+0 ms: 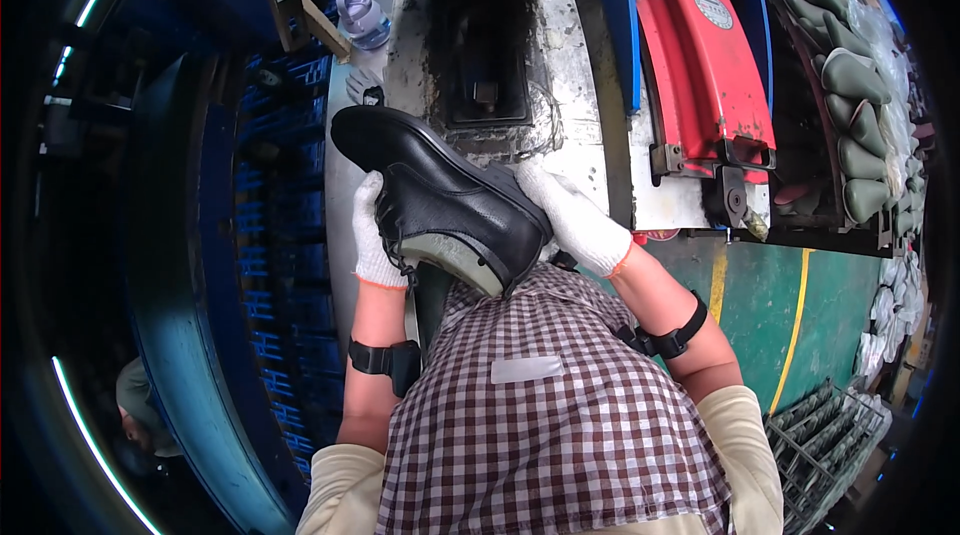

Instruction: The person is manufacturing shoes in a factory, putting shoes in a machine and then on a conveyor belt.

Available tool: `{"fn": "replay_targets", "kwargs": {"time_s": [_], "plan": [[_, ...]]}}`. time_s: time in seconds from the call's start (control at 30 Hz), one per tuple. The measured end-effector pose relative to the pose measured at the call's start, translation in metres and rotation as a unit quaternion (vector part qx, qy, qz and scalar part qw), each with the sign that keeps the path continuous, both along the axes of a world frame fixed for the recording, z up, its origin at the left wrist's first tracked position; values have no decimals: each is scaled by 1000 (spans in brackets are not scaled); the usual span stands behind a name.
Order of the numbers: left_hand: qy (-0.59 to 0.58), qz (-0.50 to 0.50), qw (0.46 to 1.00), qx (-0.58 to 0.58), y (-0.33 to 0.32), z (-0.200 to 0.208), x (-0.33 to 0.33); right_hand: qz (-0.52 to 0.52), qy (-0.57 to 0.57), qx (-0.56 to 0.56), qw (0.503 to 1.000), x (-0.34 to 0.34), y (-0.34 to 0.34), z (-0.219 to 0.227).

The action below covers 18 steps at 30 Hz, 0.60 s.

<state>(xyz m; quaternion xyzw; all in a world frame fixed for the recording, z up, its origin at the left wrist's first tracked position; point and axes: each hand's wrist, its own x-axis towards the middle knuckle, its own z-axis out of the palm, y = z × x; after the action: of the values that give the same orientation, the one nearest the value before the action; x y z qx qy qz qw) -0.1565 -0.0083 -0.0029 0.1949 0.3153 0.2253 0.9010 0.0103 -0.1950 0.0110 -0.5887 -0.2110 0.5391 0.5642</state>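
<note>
A black leather lace-up shoe is held up in front of my apron, tilted on its side, toe to the upper left and heel toward my body. A grey-green shoe last fills its opening. My left hand, in a white knit glove, is closed on the lace side; its fingers are partly hidden behind the shoe. My right hand, gloved alike, grips the sole edge near the heel. Dark laces hang by my left hand.
Ahead stands a metal workbench with a blackened recess. A clear plastic jug and a loose glove lie to its left. On the right are a red machine cover, a rack of green lasts and a wire rack.
</note>
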Motion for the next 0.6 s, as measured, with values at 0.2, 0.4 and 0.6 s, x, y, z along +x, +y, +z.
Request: {"fn": "replay_targets", "kwargs": {"time_s": [0.2, 0.4, 0.6], "plan": [[47, -39, 994, 93, -6, 6, -14, 89, 23, 103, 990, 4, -5, -8], [-54, -35, 986, 156, -23, 7, -8, 88, 136, 172, 972, 15, -26, -49], [15, 2, 908, 418, -28, 25, 3, -42, 394, 125, 910, 10, -54, -96]]}}
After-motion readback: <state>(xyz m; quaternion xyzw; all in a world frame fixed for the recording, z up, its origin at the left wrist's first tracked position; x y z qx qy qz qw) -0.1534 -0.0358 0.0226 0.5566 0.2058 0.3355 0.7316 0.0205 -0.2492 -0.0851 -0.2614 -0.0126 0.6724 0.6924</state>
